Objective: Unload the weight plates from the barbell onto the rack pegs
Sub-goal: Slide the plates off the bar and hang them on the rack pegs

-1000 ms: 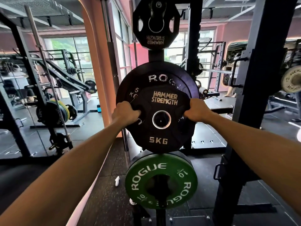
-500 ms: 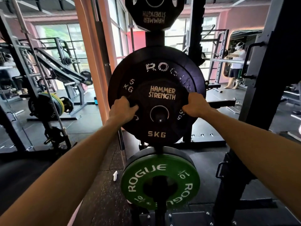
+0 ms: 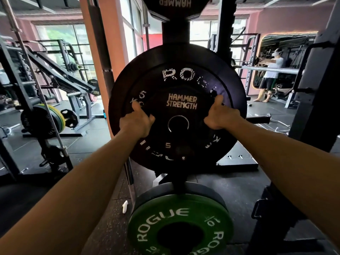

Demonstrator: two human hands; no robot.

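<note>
1. Since a second ago your view has closed in on the rack and your thumbs have come up off the rim; the small plate now sits tighter against the big one behind it, its "KG" lettering hidden low down.
2. Your left hand [image 3: 137,121] curls around the left edge of the Hammer Strength 5 kg plate [image 3: 181,115], fingers closed on it, thumb pointing up. Your right hand [image 3: 219,116] does the same on the right edge. Both have hold of this one plate.
3. That plate hangs at chest height on the middle peg [image 3: 178,124], face toward you, lying flat against the larger black Rogue bumper plate [image 3: 231,100] already stored there.
4. What matters next: the peg runs straight away from you through the centre hole, midway between your hands, so neither hand is nearer. I judge the plate is about seated; push evenly along that line, then let go.
5. Below hangs a green Rogue 10 plate [image 3: 181,223]; above, another Hammer plate [image 3: 176,8] is cut off by the frame edge.
6. Black rubber floor [image 3: 103,227] lies underneath. Another person [image 3: 270,74] stands far right, well apart.
</note>
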